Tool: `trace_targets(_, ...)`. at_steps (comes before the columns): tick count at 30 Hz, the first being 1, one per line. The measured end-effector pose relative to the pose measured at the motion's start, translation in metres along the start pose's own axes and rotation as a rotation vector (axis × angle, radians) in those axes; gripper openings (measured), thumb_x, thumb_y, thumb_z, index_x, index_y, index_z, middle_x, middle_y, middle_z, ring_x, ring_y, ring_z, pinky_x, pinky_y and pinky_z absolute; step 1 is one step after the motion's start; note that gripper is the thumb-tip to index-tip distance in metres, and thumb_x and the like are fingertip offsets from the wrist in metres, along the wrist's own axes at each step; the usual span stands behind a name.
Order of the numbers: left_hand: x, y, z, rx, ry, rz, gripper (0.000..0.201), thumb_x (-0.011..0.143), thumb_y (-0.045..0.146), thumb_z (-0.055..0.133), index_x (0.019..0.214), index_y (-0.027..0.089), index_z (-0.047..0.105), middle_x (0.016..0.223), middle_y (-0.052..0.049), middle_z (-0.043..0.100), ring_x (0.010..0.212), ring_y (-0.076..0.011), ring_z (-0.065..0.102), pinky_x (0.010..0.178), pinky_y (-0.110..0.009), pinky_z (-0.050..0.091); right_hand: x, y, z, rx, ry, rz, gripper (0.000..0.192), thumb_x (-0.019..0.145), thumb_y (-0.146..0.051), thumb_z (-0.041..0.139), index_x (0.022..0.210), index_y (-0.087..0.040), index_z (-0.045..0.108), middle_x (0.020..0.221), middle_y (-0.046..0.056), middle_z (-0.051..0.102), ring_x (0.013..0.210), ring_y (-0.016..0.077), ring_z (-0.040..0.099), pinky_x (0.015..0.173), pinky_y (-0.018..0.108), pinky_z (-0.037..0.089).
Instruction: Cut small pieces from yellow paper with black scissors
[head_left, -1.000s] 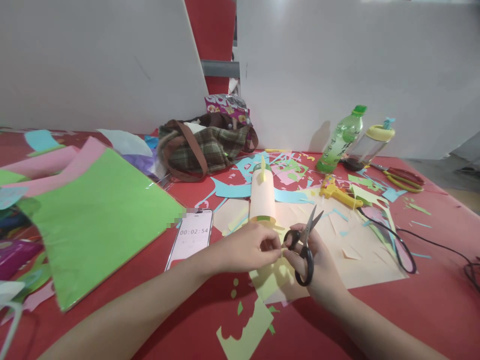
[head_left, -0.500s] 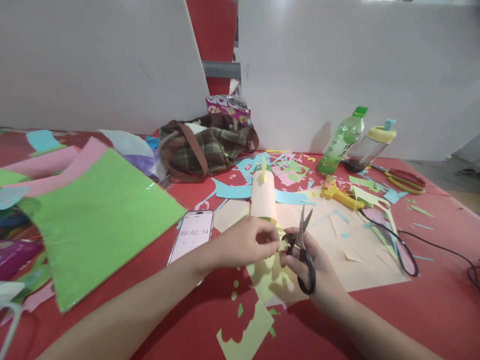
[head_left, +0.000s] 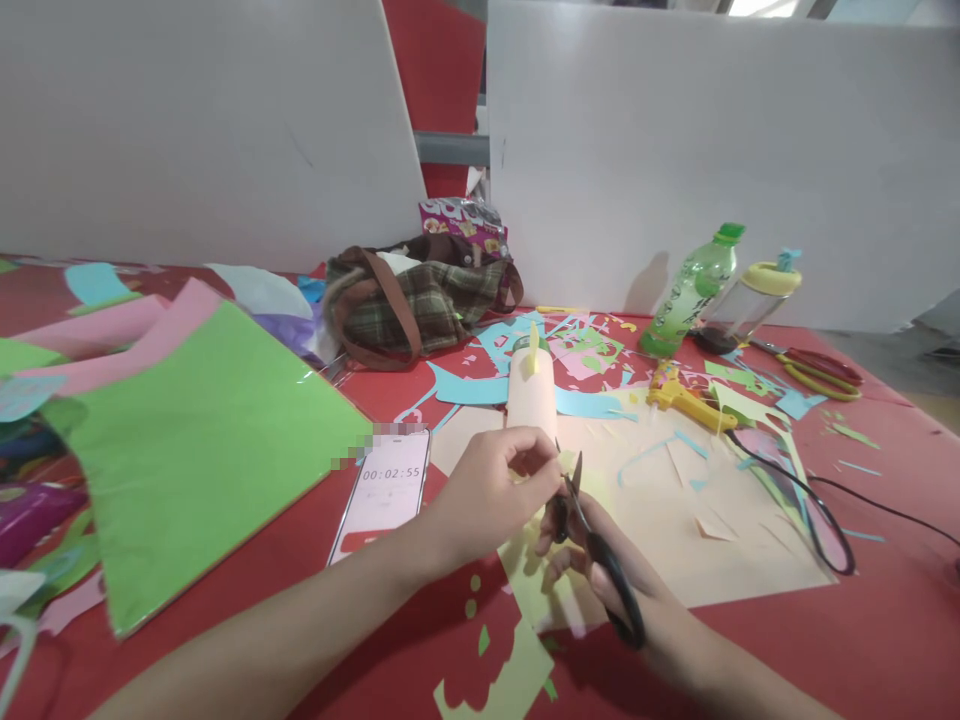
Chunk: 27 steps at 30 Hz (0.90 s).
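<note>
Head view, sole view: two hands, one pair of black-handled scissors [head_left: 601, 556], one small yellow paper piece [head_left: 568, 462]. Key relation: the piece sits at the scissors' parted blades, just ahead of the right fingers and at the left fingertips; the scissors' long axis slants from the handles, lower right, to the tips, upper left; the left hand is the nearer to the piece. Left hand [head_left: 499, 480]: thumb and finger pinched on the piece. Right hand [head_left: 626, 555]: digits through the handle loops, grasping the scissors, other fingers loosely curled; whether the blades touch the paper cannot be told. Beyond the left hand: one cream paper-wrapped cylinder [head_left: 531, 395], bearing one upright yellow paper fin [head_left: 534, 350]. Beneath the right hand: one large cream sheet [head_left: 660, 490], partly covered by scraps, uncounted. Nearer the wearer: one yellow offcut [head_left: 517, 680] with a scalloped edge; two small round cuttings [head_left: 475, 582]. Left side: one phone [head_left: 386, 490] reading 00:02:55; one green sheet [head_left: 217, 450]. Far side: one plaid bag [head_left: 442, 305], one snack packet [head_left: 465, 222]. Right side: one green bottle [head_left: 690, 290], one yellow-lidded clear jar [head_left: 754, 300], one yellow glue gun [head_left: 691, 403]. Support: one red table [head_left: 360, 640].
</note>
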<state>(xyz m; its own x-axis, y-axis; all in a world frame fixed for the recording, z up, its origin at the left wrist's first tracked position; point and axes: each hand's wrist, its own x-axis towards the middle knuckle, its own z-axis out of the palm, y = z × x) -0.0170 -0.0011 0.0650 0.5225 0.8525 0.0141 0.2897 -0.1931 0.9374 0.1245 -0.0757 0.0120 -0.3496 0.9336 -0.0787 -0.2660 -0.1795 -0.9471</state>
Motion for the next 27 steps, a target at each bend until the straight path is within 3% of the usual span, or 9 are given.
trace_targets(3,-0.002,-0.001,0.003,0.031,-0.009,-0.006,0.015,0.074,0.016,0.042,0.060,0.016,0.048,0.057,0.004,0.052,0.058,-0.0084,0.049,0.057,-0.018,0.039,0.000,0.000,-0.002,-0.051,0.016,-0.033,0.046,0.075,-0.046,0.047,0.116,-0.029,0.040,0.101,0.007,0.047,0.087,0.0230,0.047,0.077,0.038,0.039)
trace_targets(7,-0.003,-0.003,0.006,0.055,0.007,0.015,0.015,0.074,0.016,0.041,0.062,0.016,0.050,0.057,0.004,0.054,0.058,-0.0086,0.050,0.056,-0.018,0.040,-0.001,0.000,-0.005,-0.063,0.025,-0.030,0.042,0.078,-0.042,0.045,0.118,-0.033,0.038,0.109,0.003,0.044,0.101,0.0224,0.040,0.092,0.038,0.026)
trace_targets(17,-0.006,-0.006,0.013,0.063,0.083,0.058,0.013,0.073,0.012,0.041,0.062,0.015,0.048,0.057,0.004,0.050,0.056,-0.0069,0.047,0.057,-0.017,0.038,-0.002,0.000,-0.006,-0.074,0.016,-0.054,0.043,0.079,-0.041,0.044,0.118,-0.027,0.036,0.084,0.003,0.043,0.078,0.0191,0.041,0.076,0.034,0.034)
trace_targets(27,-0.006,-0.005,0.018,0.027,0.124,0.036,0.016,0.073,0.012,0.041,0.057,0.016,0.042,0.052,0.005,0.046,0.052,-0.0064,0.045,0.052,-0.016,0.037,-0.002,0.001,-0.007,-0.116,0.026,-0.046,0.041,0.077,-0.045,0.044,0.114,-0.028,0.038,0.079,0.001,0.040,0.072,0.0181,0.038,0.068,0.031,0.034)
